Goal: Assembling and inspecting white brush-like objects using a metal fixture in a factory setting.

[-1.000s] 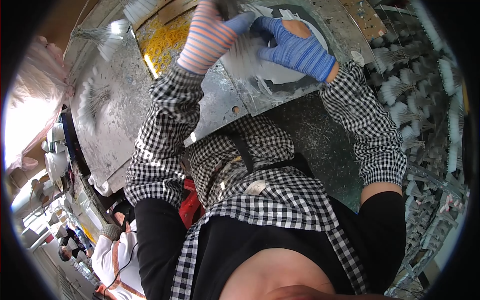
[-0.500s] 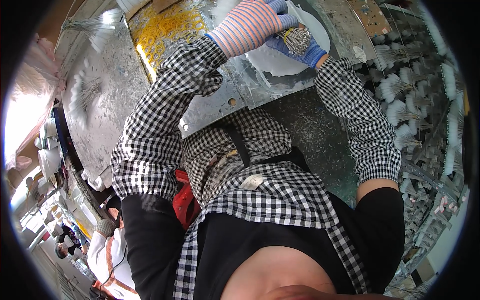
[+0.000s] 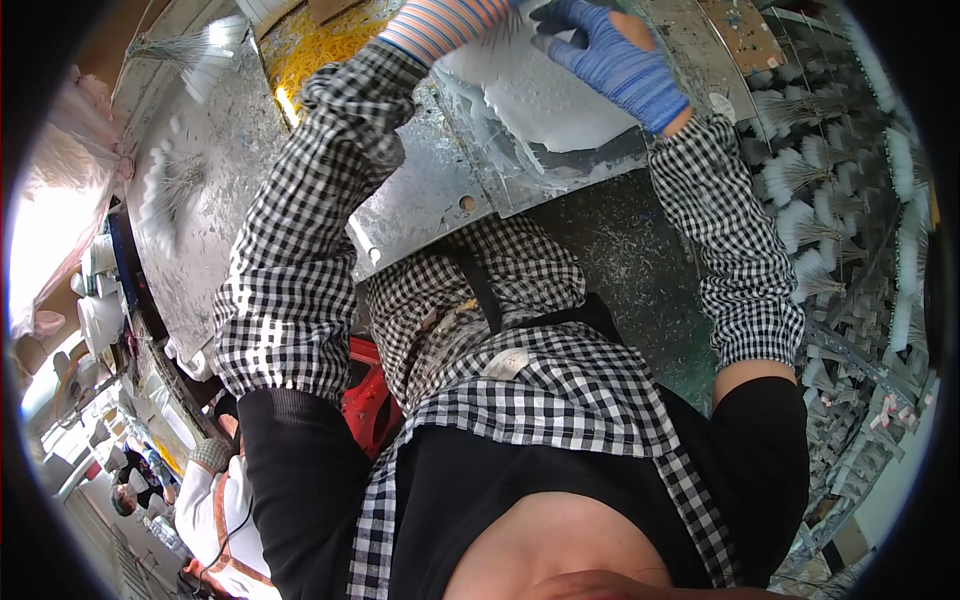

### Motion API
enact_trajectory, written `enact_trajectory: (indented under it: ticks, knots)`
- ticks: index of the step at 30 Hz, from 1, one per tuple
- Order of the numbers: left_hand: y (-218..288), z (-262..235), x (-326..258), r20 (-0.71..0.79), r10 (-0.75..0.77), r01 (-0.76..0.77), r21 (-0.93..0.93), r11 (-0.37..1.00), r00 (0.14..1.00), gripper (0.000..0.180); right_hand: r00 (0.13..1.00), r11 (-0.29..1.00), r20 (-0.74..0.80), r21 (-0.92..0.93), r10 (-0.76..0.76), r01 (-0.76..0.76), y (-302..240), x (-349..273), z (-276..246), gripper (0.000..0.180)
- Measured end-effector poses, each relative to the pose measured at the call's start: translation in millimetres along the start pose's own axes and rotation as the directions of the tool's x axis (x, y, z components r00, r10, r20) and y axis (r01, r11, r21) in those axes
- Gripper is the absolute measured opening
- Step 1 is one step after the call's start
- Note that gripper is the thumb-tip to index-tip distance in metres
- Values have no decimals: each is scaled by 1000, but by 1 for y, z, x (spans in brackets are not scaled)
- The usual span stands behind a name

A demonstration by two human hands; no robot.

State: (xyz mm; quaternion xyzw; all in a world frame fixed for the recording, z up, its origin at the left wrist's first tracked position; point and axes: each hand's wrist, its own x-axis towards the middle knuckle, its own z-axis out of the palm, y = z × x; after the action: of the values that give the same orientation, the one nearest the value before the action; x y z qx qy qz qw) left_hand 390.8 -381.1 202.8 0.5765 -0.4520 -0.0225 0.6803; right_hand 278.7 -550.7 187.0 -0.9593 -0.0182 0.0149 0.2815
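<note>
My left hand (image 3: 445, 22), in an orange-and-blue striped glove, is at the upper edge beside the yellow rubber bands (image 3: 320, 55). Its fingers are cut off by the picture's edge, so what they hold is hidden; a few thin wire-like strands show just to its right. Above the white pad (image 3: 560, 105), my right hand (image 3: 620, 70) in a blue glove has its fingers apart, with nothing visible in them. The pad lies on a worn metal plate (image 3: 410, 190).
Bundles of white-tipped wires (image 3: 195, 55) lie on the grey table (image 3: 215, 130) at the left. At the right stands a rack with many similar bundles (image 3: 805, 220). Something red (image 3: 370, 410) is beside my lap. Other people (image 3: 225, 510) are at the lower left.
My hands have moved apart: the left up and left, the right slightly right, turning and opening. The banded wire bundle that was between them is no longer visible.
</note>
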Motion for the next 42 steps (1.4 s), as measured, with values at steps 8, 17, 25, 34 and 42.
enact_trajectory:
  ticks: [8,17,25,34,42]
  knots:
    - [-11,-20,16,-65,-138,144,103,984,988,60,987,977,-136,185,-84,109,-59,-14,-13,36]
    - [6,11,1,-55,-61,76,336,939,997,53,960,992,-276,100,-47,78,-11,6,20,41]
    - [20,23,-17,520,78,-492,736,465,851,27,998,990,47,-137,48,-42,57,13,82,51]
    - [18,22,-15,489,71,-466,763,448,869,28,999,999,-4,16,44,-44,47,10,80,50]
    - [20,2,-69,-170,82,-15,361,932,982,30,984,998,-177,60,-26,37,-29,-27,18,39]
